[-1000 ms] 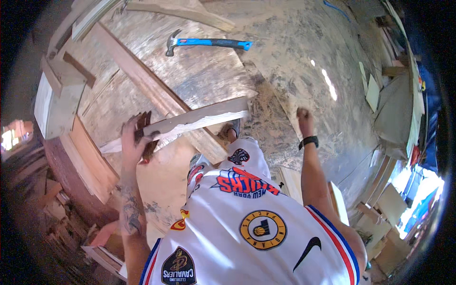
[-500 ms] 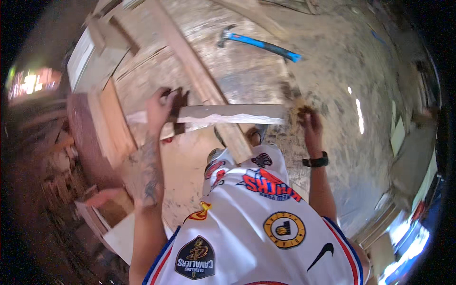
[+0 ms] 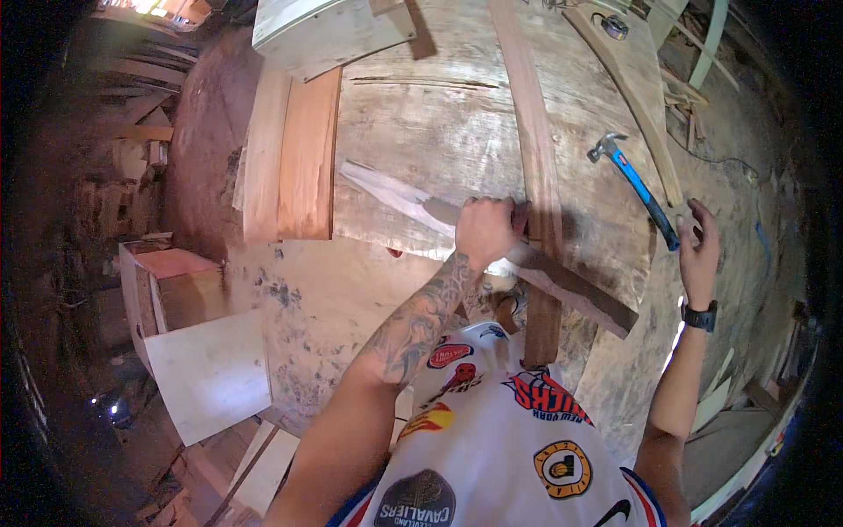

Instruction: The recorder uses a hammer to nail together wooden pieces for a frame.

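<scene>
In the head view, the work seems to be at an early handling stage: the strip point(image 3: 581, 296) is in hand but appears neither settled nor fixed. It slants across the top of the plank point(image 3: 534, 132), one ragged end out to the left over the plywood point(image 3: 421, 132), the other, in shade, pointing lower right. The left hand point(image 3: 486, 230) is clenched over the strip just left of the crossing, grasping it from above, with the fingers curled and their tips hidden; a dark reddish edge shows beside the knuckles, too small to identify. The right hand point(image 3: 700, 255) is released, its fingers loosely bent and holding nothing, just beside the butt of the blue hammer point(image 3: 645, 198). The hammer lies unheld on the plywood, its head away from the person. What looks done is the laying out: the plank runs lengthwise toward the person's legs and the strip bears across it. What looks left is any joining, since no nail or fastening is visible where the two cross, though the fist hides part of that spot. Two boards point(image 3: 303, 158) lie to the left, below a pale box point(image 3: 325, 39), both apart from the strip.
</scene>
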Motion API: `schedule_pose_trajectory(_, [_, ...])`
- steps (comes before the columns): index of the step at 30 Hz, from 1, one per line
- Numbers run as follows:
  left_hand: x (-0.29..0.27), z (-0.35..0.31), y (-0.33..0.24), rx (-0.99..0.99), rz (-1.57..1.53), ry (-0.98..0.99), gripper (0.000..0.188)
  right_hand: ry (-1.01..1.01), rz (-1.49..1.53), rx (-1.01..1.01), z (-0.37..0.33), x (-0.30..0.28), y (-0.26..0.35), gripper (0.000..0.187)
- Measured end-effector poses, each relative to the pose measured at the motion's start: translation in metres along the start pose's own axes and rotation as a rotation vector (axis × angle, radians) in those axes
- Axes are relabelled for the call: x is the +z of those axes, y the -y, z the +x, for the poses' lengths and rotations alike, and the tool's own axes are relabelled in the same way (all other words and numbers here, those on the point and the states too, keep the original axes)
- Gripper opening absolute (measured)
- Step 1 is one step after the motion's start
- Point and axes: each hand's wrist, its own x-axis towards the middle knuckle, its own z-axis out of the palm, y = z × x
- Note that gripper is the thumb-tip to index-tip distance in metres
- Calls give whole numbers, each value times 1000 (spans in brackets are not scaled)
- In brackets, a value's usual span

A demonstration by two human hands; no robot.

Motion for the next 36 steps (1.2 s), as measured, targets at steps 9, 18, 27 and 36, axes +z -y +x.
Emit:
schedule_pose_trajectory(9, [-1,4,-1,52,-45,90,36,324,-277,61,13,65,-30,62])
schedule_pose_trajectory(18, [5,15,-4,23,52,66,37,171,-297,142,18,73,-38,56])
schedule_pose_trajectory(27, [4,15,-15,1,115,82,44,61,-260,115,13,82,-64,47])
schedule_pose_trajectory(36, [2,5,-12,-49,107,139,52,89,-345,36,7,53,-52,44])
